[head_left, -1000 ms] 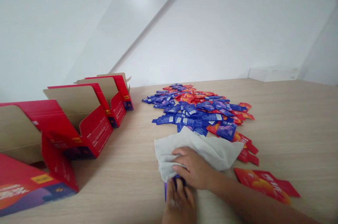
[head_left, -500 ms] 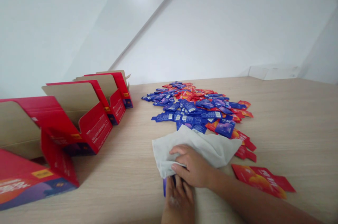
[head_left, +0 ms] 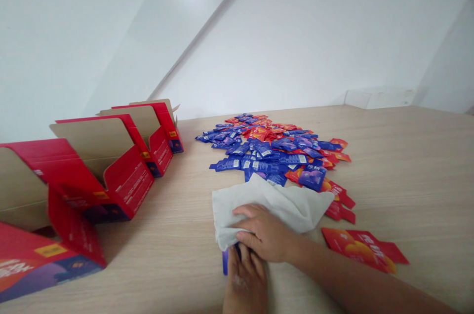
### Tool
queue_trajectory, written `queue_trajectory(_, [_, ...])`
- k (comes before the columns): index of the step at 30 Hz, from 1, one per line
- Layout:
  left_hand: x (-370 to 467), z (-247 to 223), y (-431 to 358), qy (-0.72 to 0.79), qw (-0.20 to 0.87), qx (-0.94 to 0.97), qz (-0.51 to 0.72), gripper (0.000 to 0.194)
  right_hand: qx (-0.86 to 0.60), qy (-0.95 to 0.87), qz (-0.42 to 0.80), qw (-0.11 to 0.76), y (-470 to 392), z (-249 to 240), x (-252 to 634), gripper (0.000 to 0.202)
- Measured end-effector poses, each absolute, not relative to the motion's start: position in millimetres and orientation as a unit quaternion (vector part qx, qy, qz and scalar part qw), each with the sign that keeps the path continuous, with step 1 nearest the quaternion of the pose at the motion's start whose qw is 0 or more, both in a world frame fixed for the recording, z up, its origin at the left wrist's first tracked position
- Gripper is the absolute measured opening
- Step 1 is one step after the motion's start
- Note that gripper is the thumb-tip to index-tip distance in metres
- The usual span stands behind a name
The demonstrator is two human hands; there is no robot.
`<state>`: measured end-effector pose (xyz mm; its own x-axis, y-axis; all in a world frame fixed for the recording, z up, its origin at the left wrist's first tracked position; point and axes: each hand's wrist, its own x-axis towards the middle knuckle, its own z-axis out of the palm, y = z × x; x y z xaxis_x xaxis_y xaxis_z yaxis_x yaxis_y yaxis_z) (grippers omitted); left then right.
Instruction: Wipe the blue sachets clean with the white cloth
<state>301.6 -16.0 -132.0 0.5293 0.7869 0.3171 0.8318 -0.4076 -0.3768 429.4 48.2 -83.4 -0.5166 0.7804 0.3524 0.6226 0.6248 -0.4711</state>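
Observation:
My right hand (head_left: 263, 232) rests over a white cloth (head_left: 274, 198) and presses it down on the table, its fingers slightly bent on the fabric. Just below it, my left hand (head_left: 245, 274) holds a blue-purple pouch (head_left: 225, 260) against the tabletop. Most of that pouch is hidden under the left fingers and the cloth. The two hands are close together, the right thumb near the left fingertips. Right of my right forearm lies a red pouch with orange fruit printed on it (head_left: 365, 249), flat and untouched.
Beyond the cloth spreads a heap of blue and red pouches (head_left: 266, 148) on the wooden table (head_left: 177, 235). Several open red cartons (head_left: 128, 180) stand in a row along the left. A white wall (head_left: 314, 32) rises behind, with a white box-like fixture (head_left: 377, 98) at the back right.
My right hand has slid slightly to the left over the cloth. The left hand stays on the pouch. The whole view has shifted a little.

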Motion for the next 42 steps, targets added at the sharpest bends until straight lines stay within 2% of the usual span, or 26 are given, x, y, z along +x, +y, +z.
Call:
queue_trajectory(9, [301.3,-133.8,-17.0,-0.488,0.256,-0.832,-0.055,0.030,-0.402,-0.852,0.141,0.304,49.9,-85.5,429.3,0.032])
queue_trajectory(21, [305.8,-130.3,-19.0,-0.492,0.297,-0.817,-0.039,0.030,-0.429,-0.852,0.151,0.260,49.4,-80.0,429.7,0.029])
queue_trajectory(33, [306.5,-125.3,-18.9,-0.492,0.284,-0.822,-0.037,0.028,-0.399,-0.861,0.130,0.287,49.1,-84.5,430.5,0.030])
queue_trajectory(42, [308.6,-127.4,-20.3,-0.498,0.296,-0.815,-0.035,0.028,-0.432,-0.851,0.128,0.268,49.8,-85.4,430.2,0.032])
